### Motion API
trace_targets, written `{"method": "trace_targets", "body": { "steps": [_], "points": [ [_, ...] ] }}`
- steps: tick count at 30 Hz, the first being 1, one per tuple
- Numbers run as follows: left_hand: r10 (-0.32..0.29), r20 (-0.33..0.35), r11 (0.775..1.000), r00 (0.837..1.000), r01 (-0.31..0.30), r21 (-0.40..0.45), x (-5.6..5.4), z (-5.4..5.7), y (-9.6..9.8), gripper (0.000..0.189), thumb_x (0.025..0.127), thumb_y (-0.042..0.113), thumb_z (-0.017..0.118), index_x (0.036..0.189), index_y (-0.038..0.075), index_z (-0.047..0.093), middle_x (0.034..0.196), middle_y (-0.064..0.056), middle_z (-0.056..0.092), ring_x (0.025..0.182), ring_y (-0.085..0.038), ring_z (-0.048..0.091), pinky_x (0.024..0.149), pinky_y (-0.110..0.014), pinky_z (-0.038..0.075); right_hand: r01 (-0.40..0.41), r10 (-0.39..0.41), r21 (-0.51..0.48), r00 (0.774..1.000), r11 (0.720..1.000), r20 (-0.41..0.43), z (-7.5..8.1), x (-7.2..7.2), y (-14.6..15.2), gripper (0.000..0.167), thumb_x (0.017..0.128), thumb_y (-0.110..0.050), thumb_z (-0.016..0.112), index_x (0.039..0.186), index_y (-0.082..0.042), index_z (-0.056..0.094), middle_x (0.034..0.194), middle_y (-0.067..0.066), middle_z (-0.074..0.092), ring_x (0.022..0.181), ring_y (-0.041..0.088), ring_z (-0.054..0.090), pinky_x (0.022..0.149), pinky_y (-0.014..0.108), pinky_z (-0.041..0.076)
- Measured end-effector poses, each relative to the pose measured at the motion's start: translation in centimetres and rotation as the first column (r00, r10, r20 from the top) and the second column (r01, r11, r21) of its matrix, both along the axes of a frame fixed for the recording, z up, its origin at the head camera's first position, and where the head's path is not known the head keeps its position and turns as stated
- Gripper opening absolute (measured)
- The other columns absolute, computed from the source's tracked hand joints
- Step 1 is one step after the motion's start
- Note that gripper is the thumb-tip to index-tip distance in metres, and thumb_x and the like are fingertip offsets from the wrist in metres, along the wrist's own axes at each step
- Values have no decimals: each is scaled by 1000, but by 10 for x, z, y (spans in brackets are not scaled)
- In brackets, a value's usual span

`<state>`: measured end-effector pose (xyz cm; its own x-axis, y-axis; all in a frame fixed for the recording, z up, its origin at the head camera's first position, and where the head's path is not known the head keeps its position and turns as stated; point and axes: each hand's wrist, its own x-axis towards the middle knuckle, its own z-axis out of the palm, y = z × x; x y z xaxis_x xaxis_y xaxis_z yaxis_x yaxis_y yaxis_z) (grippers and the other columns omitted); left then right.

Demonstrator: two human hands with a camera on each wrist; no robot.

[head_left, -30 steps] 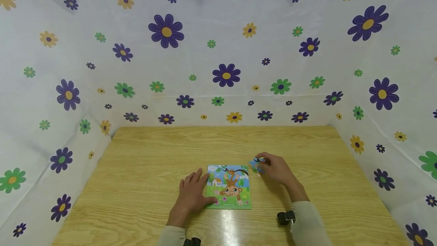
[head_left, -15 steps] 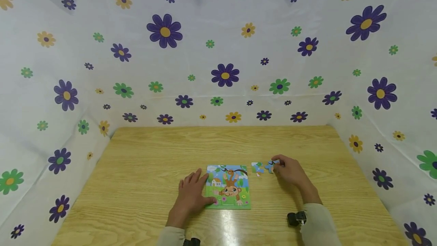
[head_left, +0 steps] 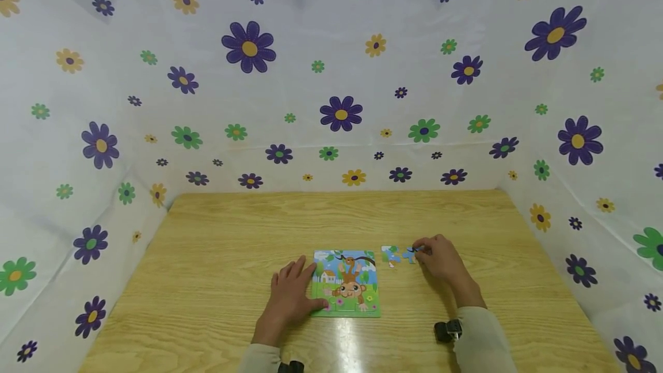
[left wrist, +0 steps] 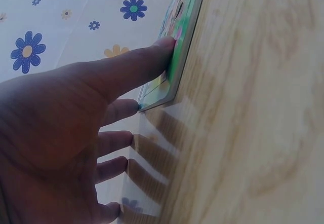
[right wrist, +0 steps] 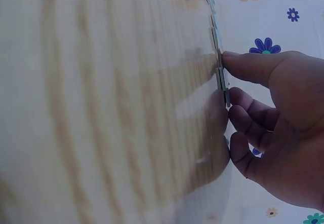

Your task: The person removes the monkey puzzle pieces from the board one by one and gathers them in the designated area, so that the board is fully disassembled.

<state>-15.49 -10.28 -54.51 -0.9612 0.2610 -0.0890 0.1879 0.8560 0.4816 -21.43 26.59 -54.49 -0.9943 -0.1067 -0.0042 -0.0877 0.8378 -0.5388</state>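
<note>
A square jigsaw puzzle (head_left: 352,289) with an upside-down monkey picture lies flat on the table. My left hand (head_left: 291,295) rests at its left side; the thumb presses on the lower left corner, and in the left wrist view the index fingertip touches the edge while the fingers stay extended. Right of the puzzle lies a loose jigsaw piece (head_left: 390,255), blue and green. Just beyond it, my right hand (head_left: 445,262) pinches a second jigsaw piece (head_left: 408,254) at table level between thumb and fingers, which cover part of it.
The wooden table (head_left: 248,229) stretches away on both sides. White cloth walls (head_left: 290,91) with printed flowers enclose it at the back, left and right. Black wrist cameras sit at the cuffs.
My right hand has moved right, drawing one jigsaw piece away from the puzzle and uncovering the other loose piece. Lately it has hardly moved. The left hand has stayed in place.
</note>
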Motion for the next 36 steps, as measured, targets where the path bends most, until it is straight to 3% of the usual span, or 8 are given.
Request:
{"method": "trace_targets", "body": {
  "steps": [13, 22, 36],
  "points": [
    [1, -2, 1000, 1000, -1, -8, 1, 3, 0, 90, 74, 56, 76, 147, 14, 43, 158, -14, 30, 143, -42, 27, 111, -70, 17, -20, 17, -42, 998, 999, -64, 4, 1, -12, 23, 93, -13, 61, 114, -5, 68, 102, 15, 59, 89, 26, 57, 78, 45, 49],
    [-1, -5, 1000, 1000, 1, 0, 2, 3, 1, 90, 74, 56, 76, 147, 14, 43, 157, -14, 30, 143, -42, 27, 110, -70, 17, -55, 56, -89, 998, 995, 11, 9, 4, -53, 24, 94, -17, 62, 115, -10, 69, 103, 9, 59, 89, 21, 56, 76, 40, 49],
    [-1, 2, 1000, 1000, 1, -8, 0, -2, 0, 88, 76, 56, 74, 147, 15, 42, 158, -13, 29, 144, -40, 26, 111, -70, 16, -162, 165, -65, 985, 985, 40, 2, 4, -93, 24, 89, -19, 70, 113, -17, 71, 97, -1, 56, 80, 12, 49, 70, 31, 42]
  ]
}}
